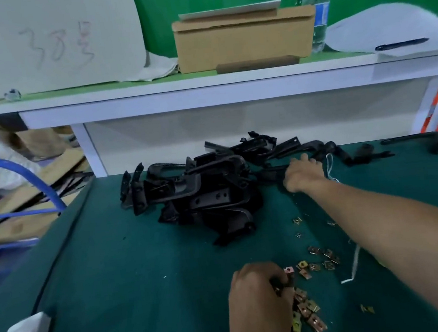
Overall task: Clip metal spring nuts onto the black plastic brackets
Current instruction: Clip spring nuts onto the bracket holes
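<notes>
fetch step. my right grip [304, 174] clamps a black bracket [268, 174], pile [210, 193] to its left; left grip [260, 291] pinches a spring nut [289, 270], loose nuts [308, 316] beside. next, likely: bring both together, edge aligned.

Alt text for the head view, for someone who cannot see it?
A person's right hand reaches into a pile of black brackets on a green table; the left hand curls over loose metal nuts nearer the camera.
</notes>
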